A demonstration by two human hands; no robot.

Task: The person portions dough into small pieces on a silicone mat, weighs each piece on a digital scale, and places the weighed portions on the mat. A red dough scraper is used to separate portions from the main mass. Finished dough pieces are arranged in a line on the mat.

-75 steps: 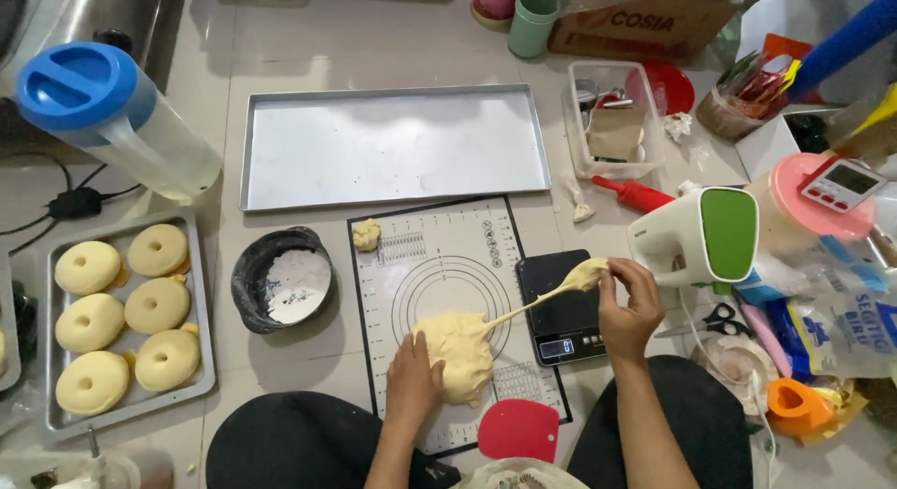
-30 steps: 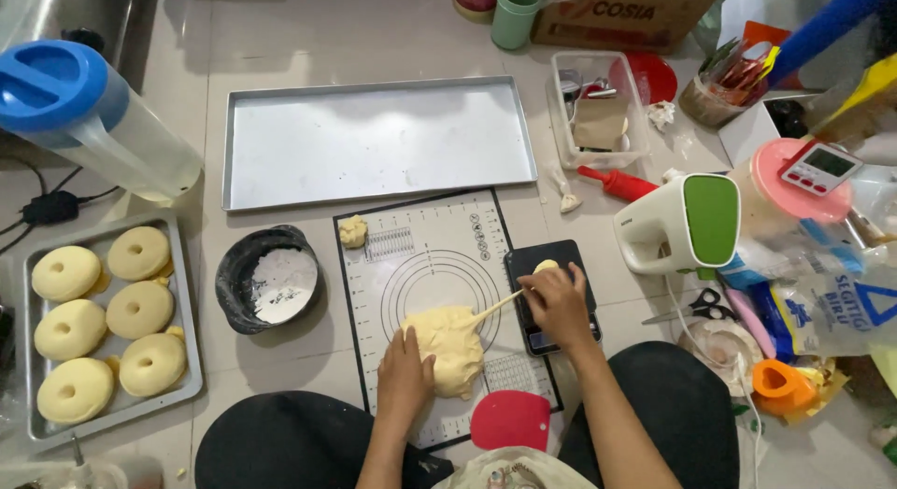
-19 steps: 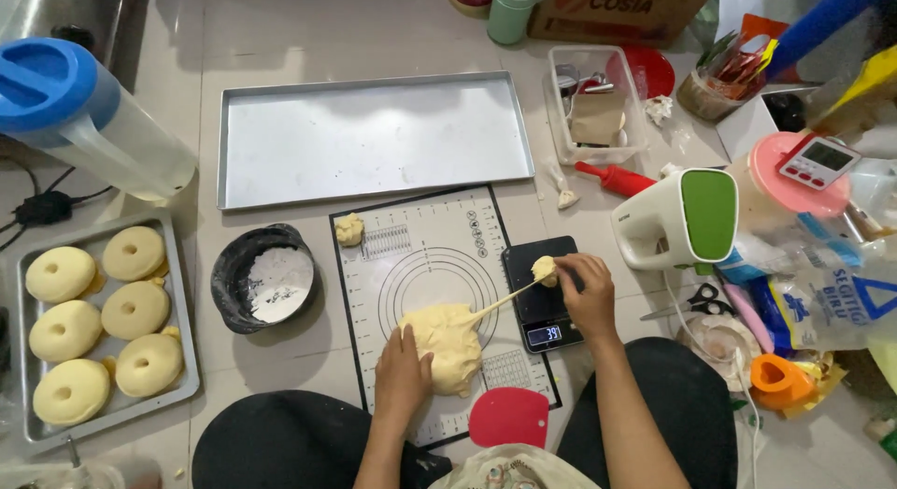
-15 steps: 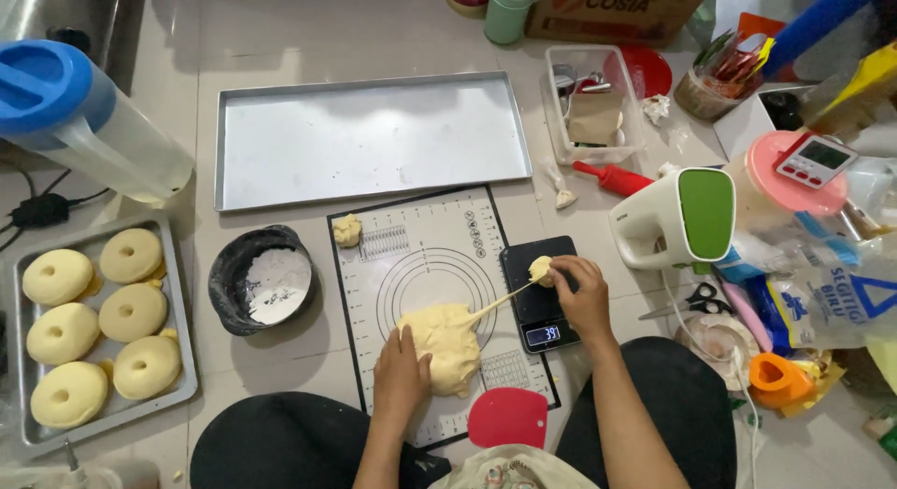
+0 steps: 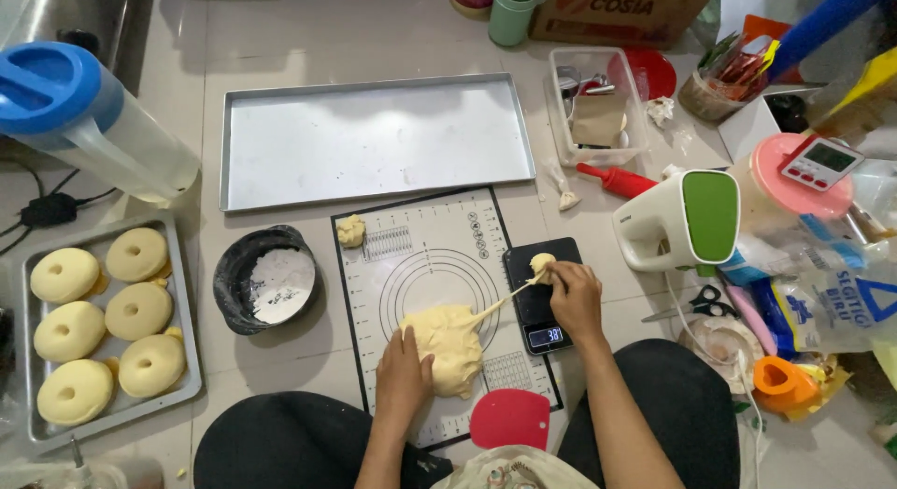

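My left hand (image 5: 404, 372) presses down on a big lump of pale yellow dough (image 5: 447, 347) lying on the marked baking mat (image 5: 425, 265). My right hand (image 5: 575, 297) pinches a small piece of dough (image 5: 540, 263) that rests on the black kitchen scale (image 5: 540, 293). A thin strand of dough still stretches from this piece back to the lump. A small dough ball (image 5: 351, 230) sits at the mat's far left corner.
An empty metal tray (image 5: 374, 139) lies beyond the mat. A black bowl of flour (image 5: 269, 280) stands left of it. Ring-shaped dough pieces fill a tray (image 5: 103, 330) at far left. A red scraper (image 5: 510, 419) lies near my knee; a hand mixer (image 5: 677, 220) and clutter crowd the right.
My right hand pulled a piece off the lump, lowered it from mid-air and set it on the scale. My left hand stayed on the lump.
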